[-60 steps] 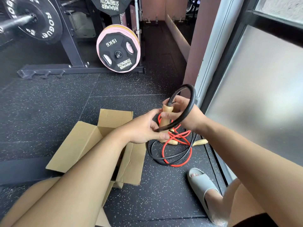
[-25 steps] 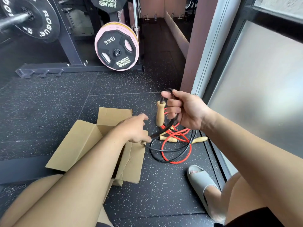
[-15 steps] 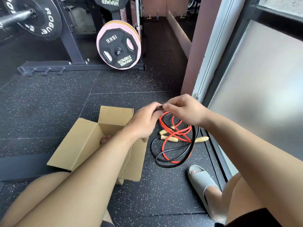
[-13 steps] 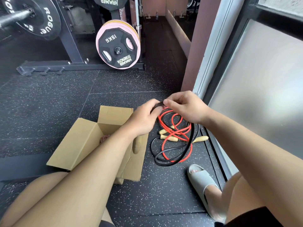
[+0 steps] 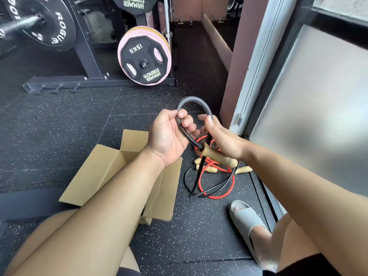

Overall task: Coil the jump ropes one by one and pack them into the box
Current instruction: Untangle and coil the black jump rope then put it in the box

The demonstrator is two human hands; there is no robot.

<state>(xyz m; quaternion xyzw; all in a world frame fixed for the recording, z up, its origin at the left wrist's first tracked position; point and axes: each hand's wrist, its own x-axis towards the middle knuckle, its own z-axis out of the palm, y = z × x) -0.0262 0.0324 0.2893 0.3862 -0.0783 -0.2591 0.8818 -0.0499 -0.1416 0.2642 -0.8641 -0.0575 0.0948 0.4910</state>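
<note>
A black jump rope point(image 5: 191, 101) arches in a loop above my two hands, held up over the floor. My left hand point(image 5: 169, 134), palm up, grips one side of that loop. My right hand point(image 5: 221, 136) grips the other side, and the rope's wooden handle point(image 5: 217, 156) hangs just under it. The rest of the black rope trails down to the floor. There it lies tangled with a red jump rope point(image 5: 217, 194) and more wooden handles point(image 5: 244, 169). The open cardboard box point(image 5: 99, 172) sits on the floor to the left, partly hidden by my left forearm.
A weight rack point(image 5: 85, 56) with a 15 kg plate point(image 5: 144, 56) stands at the back. A frosted glass door point(image 5: 310, 108) and its frame close off the right side. My foot in a grey slipper point(image 5: 247, 222) rests near the ropes on the speckled rubber floor.
Both hands have risen from low over the rope pile. A black loop now stands between them, and my left palm has turned upward. The wooden handle has come up off the floor.
</note>
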